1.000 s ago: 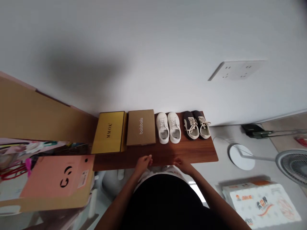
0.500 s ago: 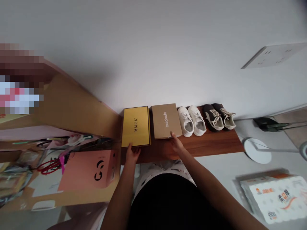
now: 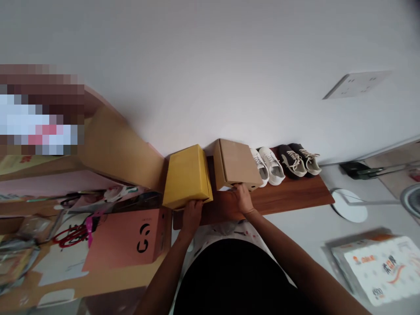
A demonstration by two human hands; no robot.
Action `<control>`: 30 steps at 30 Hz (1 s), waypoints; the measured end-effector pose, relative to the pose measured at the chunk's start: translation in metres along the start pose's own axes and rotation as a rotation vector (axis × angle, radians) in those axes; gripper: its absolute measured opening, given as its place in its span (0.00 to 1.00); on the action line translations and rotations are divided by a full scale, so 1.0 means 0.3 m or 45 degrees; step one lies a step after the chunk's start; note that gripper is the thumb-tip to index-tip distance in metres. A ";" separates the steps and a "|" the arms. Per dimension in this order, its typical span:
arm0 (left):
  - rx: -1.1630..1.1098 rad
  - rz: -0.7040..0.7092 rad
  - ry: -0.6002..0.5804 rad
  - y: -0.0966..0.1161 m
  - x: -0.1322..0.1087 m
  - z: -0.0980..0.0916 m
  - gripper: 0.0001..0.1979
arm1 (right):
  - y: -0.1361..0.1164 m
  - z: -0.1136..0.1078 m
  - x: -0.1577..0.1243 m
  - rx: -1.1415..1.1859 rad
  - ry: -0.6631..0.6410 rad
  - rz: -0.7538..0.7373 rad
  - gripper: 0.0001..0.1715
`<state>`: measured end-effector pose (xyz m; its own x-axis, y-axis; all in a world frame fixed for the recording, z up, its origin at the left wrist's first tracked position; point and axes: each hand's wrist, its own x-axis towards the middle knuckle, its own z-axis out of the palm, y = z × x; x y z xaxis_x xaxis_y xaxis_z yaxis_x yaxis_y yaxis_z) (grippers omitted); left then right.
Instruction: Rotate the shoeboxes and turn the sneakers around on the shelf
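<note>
My left hand (image 3: 192, 216) grips the near edge of a yellow shoebox (image 3: 183, 177), its fingers curled against the front. A plain yellow face is uppermost, and a seam runs down the right side. Beside it, my right hand (image 3: 243, 200) has its fingers closed on the near edge of a brown cardboard shoebox (image 3: 241, 162). Both boxes are over a long dark-wood board (image 3: 288, 194) against the wall; their undersides are hidden. The brown box partly covers a pair of white sneakers (image 3: 273, 168) to its right. I cannot tell whether either lid is loose.
Black sneakers (image 3: 293, 162) with pale laces stand farther right on the board. A pink box (image 3: 126, 240) and red-handled scissors (image 3: 70, 236) lie among clutter at left, near a large cardboard panel (image 3: 121, 153). A white-wrapped pack (image 3: 382, 271) and a round white base (image 3: 349, 205) are on the right.
Both shoeboxes have turned, so their printed lettering no longer shows and plain faces are up. The brown box has shifted right over the white sneakers. My fingers have closed on the near edges.
</note>
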<state>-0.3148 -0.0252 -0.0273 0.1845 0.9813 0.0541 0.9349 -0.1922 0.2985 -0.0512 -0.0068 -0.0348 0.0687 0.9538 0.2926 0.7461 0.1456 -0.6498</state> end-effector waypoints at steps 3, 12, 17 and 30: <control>0.157 0.130 -0.226 -0.012 0.003 0.063 0.18 | 0.011 0.046 -0.041 -0.311 -0.347 -0.041 0.15; 0.182 0.096 -0.414 0.012 0.004 0.106 0.23 | 0.052 0.045 0.042 -0.505 -0.691 0.182 0.17; -0.006 -0.187 -0.192 0.073 -0.048 0.097 0.24 | 0.086 -0.021 0.057 -0.036 -0.640 0.170 0.19; -0.921 -0.354 -0.422 1.069 0.441 0.300 0.19 | 0.515 -0.434 0.188 -0.188 -0.451 0.707 0.24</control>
<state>0.0368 0.0426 -0.0103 0.1613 0.9186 -0.3608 0.5556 0.2177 0.8025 0.1541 0.0352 -0.0273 0.2657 0.9089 -0.3216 0.7470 -0.4049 -0.5273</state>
